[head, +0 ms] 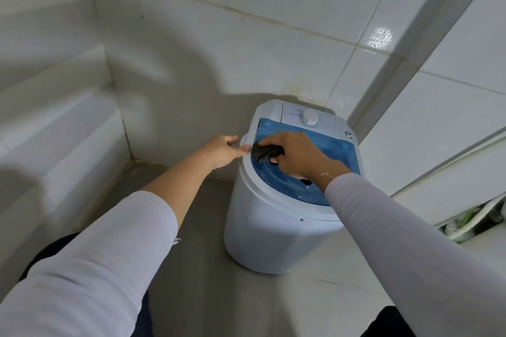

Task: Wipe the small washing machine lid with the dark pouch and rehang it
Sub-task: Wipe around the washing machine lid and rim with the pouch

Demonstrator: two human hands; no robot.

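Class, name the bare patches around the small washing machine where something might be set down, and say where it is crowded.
Bare grey floor lies left of the washing machine, toward the tiled wall, and in front of it. The blue lid is crowded: the right hand presses the dark pouch there, and the left hand holds the rim.

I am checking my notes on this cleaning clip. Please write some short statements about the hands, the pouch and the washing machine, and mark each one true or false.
1. The right hand presses the dark pouch on the blue lid. True.
2. The left hand holds the pouch. False: it holds nothing and rests at the white rim of the washing machine.
3. The lid is open. False: it lies shut.
4. A white dial sits behind the lid. True.
5. The machine stands on a table. False: it stands on the floor, near the tiled wall.
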